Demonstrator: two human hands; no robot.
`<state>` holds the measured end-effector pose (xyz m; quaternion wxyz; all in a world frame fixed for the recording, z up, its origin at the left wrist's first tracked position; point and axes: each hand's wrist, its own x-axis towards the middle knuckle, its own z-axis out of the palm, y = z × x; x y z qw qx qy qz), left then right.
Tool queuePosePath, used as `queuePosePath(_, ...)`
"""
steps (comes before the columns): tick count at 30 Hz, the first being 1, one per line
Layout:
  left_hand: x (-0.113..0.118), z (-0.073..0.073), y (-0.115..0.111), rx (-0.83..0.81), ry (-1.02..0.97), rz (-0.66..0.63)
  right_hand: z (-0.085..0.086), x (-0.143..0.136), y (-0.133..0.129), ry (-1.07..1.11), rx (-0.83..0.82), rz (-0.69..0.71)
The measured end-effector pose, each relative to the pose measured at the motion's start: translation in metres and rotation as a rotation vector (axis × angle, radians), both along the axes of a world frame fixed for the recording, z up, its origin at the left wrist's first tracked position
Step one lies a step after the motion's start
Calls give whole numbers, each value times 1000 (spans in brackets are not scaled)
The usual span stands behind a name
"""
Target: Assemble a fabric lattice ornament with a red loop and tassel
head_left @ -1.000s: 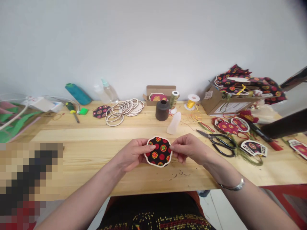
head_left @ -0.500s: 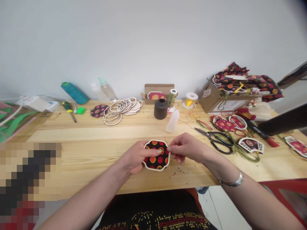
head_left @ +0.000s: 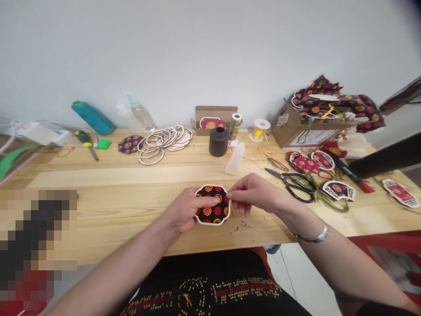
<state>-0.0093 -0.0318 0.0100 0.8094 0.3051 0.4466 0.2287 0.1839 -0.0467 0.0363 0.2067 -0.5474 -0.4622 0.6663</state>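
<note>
My left hand (head_left: 188, 210) grips a scalloped, pale-rimmed wooden frame (head_left: 213, 224) from its left side, thumb lying flat across the front. Black fabric (head_left: 217, 210) with red and orange round motifs fills the frame. At the upper right rim, my right hand (head_left: 251, 194) is closed, with thumb and forefinger pinching the edge; its other fingers curl underneath. Whether a thread or scrap sits in that pinch is too small to see. Small dark scraps (head_left: 242, 225) lie on the table just below my right hand.
Black-handled scissors (head_left: 296, 184) lie to the right, near finished fabric ornaments (head_left: 338, 190). Behind my hands stand a black thread cone (head_left: 219, 142), a yellow thread spool (head_left: 259, 131) and a white piece (head_left: 234, 159). Bare wooden frames (head_left: 164, 142) are heaped back left; a cardboard box (head_left: 286, 131) holds fabric.
The camera view has tilted slightly, so the table's things appear a little higher. Both hands keep nearly the same hold on the frame.
</note>
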Motion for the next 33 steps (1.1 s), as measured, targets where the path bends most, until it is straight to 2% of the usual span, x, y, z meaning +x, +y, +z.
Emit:
queuePosePath(13,-4,-1,0,-4,-19,15,-5,1,2,54,14,0)
queuePosePath(22,-5,-2,1,2,-9,34,-2,2,1,47,35,14)
queuePosePath(30,-5,-1,1,-2,-25,62,-2,1,0,53,62,-46)
queuePosePath(33,-5,-1,2,10,-29,68,-3,-3,-3,34,86,-122)
